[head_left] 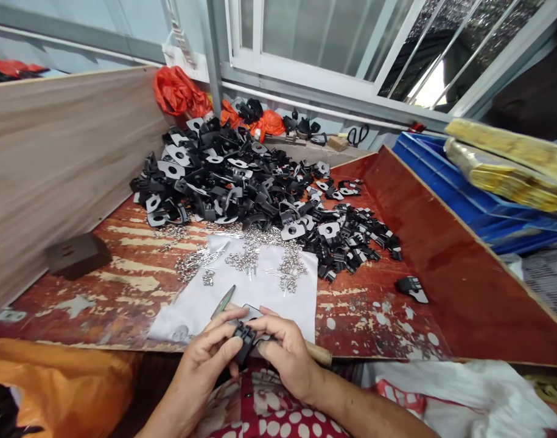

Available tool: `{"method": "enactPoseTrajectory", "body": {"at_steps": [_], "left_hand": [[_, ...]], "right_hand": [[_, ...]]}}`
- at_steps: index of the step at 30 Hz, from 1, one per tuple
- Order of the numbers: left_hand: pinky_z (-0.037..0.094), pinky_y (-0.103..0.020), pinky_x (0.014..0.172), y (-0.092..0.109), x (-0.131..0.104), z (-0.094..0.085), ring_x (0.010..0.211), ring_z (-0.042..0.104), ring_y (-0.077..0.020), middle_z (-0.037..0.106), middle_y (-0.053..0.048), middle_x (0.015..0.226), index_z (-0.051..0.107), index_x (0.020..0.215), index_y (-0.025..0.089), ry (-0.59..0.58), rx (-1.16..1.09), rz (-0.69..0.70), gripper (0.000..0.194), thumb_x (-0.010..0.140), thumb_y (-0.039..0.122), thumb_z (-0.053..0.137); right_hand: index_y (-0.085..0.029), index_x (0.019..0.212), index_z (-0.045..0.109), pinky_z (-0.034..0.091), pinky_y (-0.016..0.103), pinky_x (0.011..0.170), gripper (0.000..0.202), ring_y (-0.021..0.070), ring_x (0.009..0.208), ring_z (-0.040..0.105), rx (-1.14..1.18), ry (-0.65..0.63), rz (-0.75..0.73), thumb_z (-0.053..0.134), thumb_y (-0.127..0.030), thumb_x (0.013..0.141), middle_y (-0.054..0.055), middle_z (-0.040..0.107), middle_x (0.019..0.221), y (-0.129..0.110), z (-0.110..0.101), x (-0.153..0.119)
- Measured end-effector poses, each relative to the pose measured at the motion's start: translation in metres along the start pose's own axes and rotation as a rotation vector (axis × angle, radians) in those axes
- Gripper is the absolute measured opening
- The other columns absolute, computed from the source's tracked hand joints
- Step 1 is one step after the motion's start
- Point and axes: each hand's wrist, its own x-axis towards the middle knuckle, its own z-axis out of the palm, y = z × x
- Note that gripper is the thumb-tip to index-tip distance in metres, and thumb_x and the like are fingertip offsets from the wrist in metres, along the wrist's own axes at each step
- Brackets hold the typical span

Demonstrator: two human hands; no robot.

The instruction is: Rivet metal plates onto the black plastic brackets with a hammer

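Note:
Near the table's front edge, my left hand (214,353) and my right hand (285,350) both grip a small black plastic part (245,342) between thumbs and fingers. A pointed tool with a green patch (224,302) sticks out beyond my left fingers. Beside my right hand lies a wooden handle (320,353), partly hidden by it. Under and beyond the hands is a white sheet (269,298), with small silvery metal pieces (290,267) heaped on its far part.
A large pile of black parts (223,176) covers the back of the red table (136,304). A brown block (77,255) stands left, and one black part (411,289) lies right. Boards wall both sides. Beyond the right board is a blue crate (461,194).

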Motion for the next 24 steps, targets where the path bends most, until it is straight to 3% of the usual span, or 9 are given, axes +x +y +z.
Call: {"method": "enactPoseTrajectory", "body": {"at_steps": [4,6,9,13,19,22,24], "left_hand": [[0.049,-0.024,0.054,-0.004,0.000,0.000,0.070,0.056,-0.0176,0.069,-0.009,0.106,0.081,0.076,0.021,0.049,-0.038,-0.016,0.029,0.074,0.050,0.081],[0.047,-0.022,0.058,-0.003,0.000,-0.002,0.062,0.052,-0.0128,0.070,-0.004,0.094,0.079,0.073,0.022,0.099,-0.060,-0.037,0.027,0.074,0.048,0.082],[0.047,-0.022,0.064,0.001,-0.002,-0.005,0.059,0.051,-0.0102,0.071,-0.001,0.089,0.079,0.074,0.022,0.201,-0.098,-0.058,0.025,0.074,0.046,0.083],[0.049,-0.022,0.061,0.007,-0.005,-0.005,0.063,0.055,-0.0131,0.067,0.000,0.083,0.078,0.074,0.022,0.214,-0.122,-0.095,0.026,0.069,0.045,0.086],[0.049,-0.022,0.053,0.005,0.004,-0.002,0.059,0.051,-0.0139,0.057,0.001,0.074,0.070,0.064,0.020,0.109,0.006,-0.050,0.031,0.069,0.048,0.084],[0.046,-0.022,0.049,0.006,0.011,0.004,0.056,0.049,-0.0140,0.052,0.002,0.068,0.063,0.057,0.020,0.078,0.071,-0.030,0.038,0.070,0.051,0.081],[0.044,-0.023,0.049,0.008,0.013,0.006,0.055,0.049,-0.0141,0.050,0.003,0.065,0.059,0.056,0.020,0.056,0.098,-0.029,0.041,0.071,0.053,0.078]], "right_hand": [[-0.025,0.107,0.076,0.032,0.042,0.115,0.030,0.0171,0.091,0.071,-0.198,-0.084,-0.043,0.053,-0.016,0.089,-0.002,0.079,0.092,-0.004,-0.021,0.020],[-0.023,0.097,0.076,0.035,0.042,0.107,0.023,0.0174,0.083,0.067,-0.504,0.065,-0.054,0.054,-0.018,0.092,0.000,0.077,0.085,-0.002,-0.039,0.036],[-0.020,0.079,0.072,0.035,0.043,0.094,0.020,0.0224,0.087,0.060,-1.054,0.325,-0.046,0.063,-0.028,0.094,0.006,0.073,0.083,0.010,-0.062,0.059],[-0.017,0.080,0.068,0.036,0.040,0.085,0.017,0.0249,0.091,0.055,-1.407,0.255,-0.148,0.067,-0.028,0.092,0.009,0.068,0.089,0.024,-0.067,0.074],[-0.018,0.089,0.064,0.044,0.031,0.082,0.022,0.0200,0.088,0.060,-1.278,0.173,-0.400,0.048,-0.018,0.103,0.010,0.068,0.099,0.019,-0.056,0.056],[-0.019,0.093,0.065,0.049,0.029,0.083,0.018,0.0188,0.093,0.064,-1.103,0.114,-0.409,0.050,-0.020,0.103,0.010,0.068,0.114,0.019,-0.055,0.053],[-0.019,0.094,0.067,0.051,0.030,0.087,0.016,0.0198,0.099,0.066,-0.969,0.161,-0.361,0.052,-0.017,0.100,0.011,0.067,0.122,0.022,-0.058,0.057]]}}
